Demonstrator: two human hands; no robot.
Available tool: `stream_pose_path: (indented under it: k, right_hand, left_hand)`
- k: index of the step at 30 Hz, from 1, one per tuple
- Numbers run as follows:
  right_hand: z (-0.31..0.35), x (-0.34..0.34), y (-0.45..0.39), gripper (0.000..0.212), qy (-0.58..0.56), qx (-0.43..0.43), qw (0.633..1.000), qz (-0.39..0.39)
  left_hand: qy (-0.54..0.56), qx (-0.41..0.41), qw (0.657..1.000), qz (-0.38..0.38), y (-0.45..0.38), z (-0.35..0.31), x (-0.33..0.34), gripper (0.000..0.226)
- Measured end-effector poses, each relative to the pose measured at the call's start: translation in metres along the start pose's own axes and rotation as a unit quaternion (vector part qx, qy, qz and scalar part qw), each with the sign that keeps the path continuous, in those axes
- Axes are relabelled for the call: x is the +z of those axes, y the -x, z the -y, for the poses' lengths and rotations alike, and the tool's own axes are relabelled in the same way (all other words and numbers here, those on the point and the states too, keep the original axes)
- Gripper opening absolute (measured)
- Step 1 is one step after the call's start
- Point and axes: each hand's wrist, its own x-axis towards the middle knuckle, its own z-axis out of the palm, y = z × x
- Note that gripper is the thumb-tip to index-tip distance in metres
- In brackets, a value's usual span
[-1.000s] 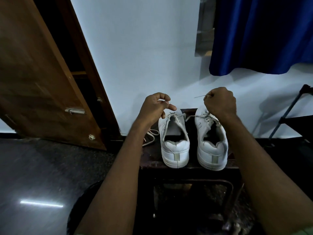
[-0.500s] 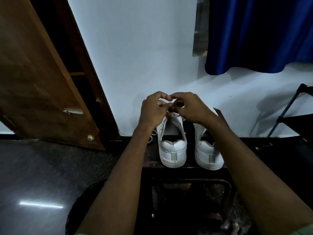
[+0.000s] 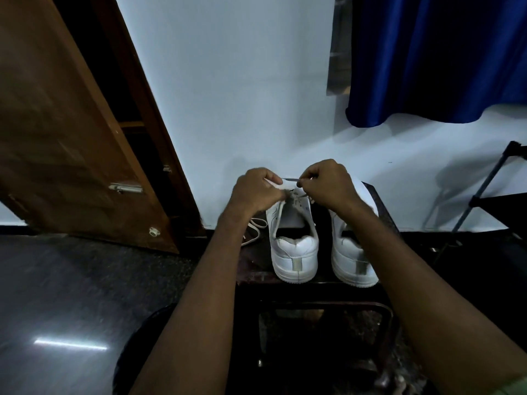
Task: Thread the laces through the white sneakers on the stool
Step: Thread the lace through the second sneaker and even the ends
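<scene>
Since 0.5 s ago the right hand (image 3: 328, 185) has drawn back from the left hand (image 3: 256, 192), opening a small gap spanned by a taut lace (image 3: 289, 180). Both hands hover over the left sneaker (image 3: 295, 252), fingers curled and pinching the lace. The 2 sneakers stand heels toward the camera on the dark stool (image 3: 253, 269), the right sneaker (image 3: 353, 260) just beside the left one.

Bare forearms, green sleeve edge (image 3: 513, 387) at the right elbow.
</scene>
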Motion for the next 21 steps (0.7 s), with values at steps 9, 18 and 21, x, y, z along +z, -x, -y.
stream_pose_path:
  k: [9, 18, 21]
  right_hand:
    - [-0.008, 0.004, 0.001, 0.004, -0.029, -0.013, 0.999, 0.009]
    - [-0.002, 0.011, 0.006, 0.012, 0.018, -0.002, 1.000, 0.020]
    - [-0.001, 0.013, 0.008, 0.010, 0.029, -0.021, 0.999, 0.035]
  left_hand:
    - [-0.016, -0.104, 0.994, 0.022, 0.010, -0.013, -0.007, 0.025]
    - [0.195, -0.196, 0.959, 0.055, 0.008, 0.001, -0.006, 0.018]
    - [0.203, -0.204, 0.956, 0.054, 0.010, -0.001, -0.006, 0.015]
